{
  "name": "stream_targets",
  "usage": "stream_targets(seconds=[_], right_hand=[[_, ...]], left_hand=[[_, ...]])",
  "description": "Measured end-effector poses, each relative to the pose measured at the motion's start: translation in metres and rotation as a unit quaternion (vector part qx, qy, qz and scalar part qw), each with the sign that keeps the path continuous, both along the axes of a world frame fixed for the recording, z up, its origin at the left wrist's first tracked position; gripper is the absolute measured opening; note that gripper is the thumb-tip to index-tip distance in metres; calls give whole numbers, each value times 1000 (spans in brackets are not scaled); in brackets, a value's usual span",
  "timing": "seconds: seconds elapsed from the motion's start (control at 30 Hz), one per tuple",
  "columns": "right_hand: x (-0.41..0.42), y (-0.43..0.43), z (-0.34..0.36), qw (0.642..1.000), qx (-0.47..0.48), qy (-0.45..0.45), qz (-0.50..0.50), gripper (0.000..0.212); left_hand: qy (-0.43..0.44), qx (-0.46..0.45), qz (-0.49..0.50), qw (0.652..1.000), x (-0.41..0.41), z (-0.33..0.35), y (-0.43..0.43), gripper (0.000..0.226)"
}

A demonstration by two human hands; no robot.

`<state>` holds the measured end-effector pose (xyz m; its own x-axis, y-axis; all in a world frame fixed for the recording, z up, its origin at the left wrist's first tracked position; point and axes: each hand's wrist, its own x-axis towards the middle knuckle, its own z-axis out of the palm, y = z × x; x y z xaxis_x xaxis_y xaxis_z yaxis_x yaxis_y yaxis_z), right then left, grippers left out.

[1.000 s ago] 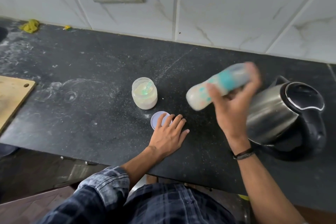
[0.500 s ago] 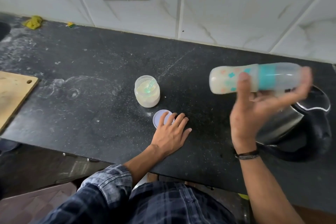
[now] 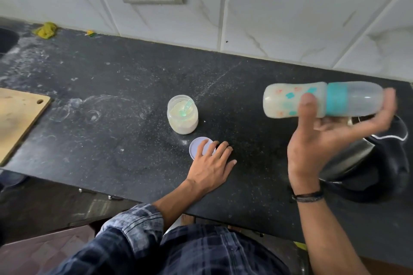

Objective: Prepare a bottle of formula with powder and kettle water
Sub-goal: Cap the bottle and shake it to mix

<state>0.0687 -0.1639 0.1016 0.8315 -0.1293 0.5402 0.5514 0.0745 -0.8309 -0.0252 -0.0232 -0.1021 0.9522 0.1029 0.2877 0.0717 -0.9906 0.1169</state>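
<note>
Mixing, by the look of it: translucent printed baby bottle with teal collar and clear cap [image 3: 283, 100] held sideways in the air above the right end of the black speckled stone counter [image 3: 111, 123], base to the left, capped end to the right, cloudy white liquid inside. Gripped by the right hand [image 3: 324, 140], thumb laid across the front of the body, fingers curled round behind and under the cap end, fingertips a little blurred. Just beneath and behind that hand, stainless-steel electric kettle with black lid and handle [image 3: 355, 156], standing on the counter. Left hand [image 3: 210, 164] flat and relaxed on the counter, fingers straight, tips resting on the edge of the round pale lilac jar lid [image 3: 196, 146], grasping nothing. Just beyond the lid, small clear jar of pale formula powder [image 3: 182, 118], open, green scoop [image 3: 187, 108] leaning inside. Judged well along: powder and water seemingly both in, cap on. Next move probably a look for lumps, then setting the bottle upright on the counter clear of the kettle, and closing the jar with the lid, scoop tucked low enough first. Firm grip wanted near the cap end, lest the bottle slip.
</note>
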Motion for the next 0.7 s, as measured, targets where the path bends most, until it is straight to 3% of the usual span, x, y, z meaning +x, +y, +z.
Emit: stream_targets(seconds=[0.13,0.27,0.4,0.5,0.57,0.63,0.7], right_hand=[[4,1,-12,989,-116,52,80,85],[0,0,-5,1000,-12,22,6,84],[1,1,-15,994,-81,55,58,85],[-1,2,-13,999,-4,34,9,84],[2,4,-13,999,-18,41,30,86],[2,4,-22,992,-90,51,74,84],[-5,2,-18,996,-63,50,48,82]], left_hand=[[-7,1,-9,1000,-3,-2,1,44],[-5,2,-1,1000,0,-1,0,45],[-1,1,-7,1000,-3,-1,0,45],[6,-2,-3,1000,1,0,1,46],[10,-3,-1,1000,0,0,0,46],[8,-2,-6,1000,-2,0,0,46],[6,-2,-6,1000,-2,0,1,46]])
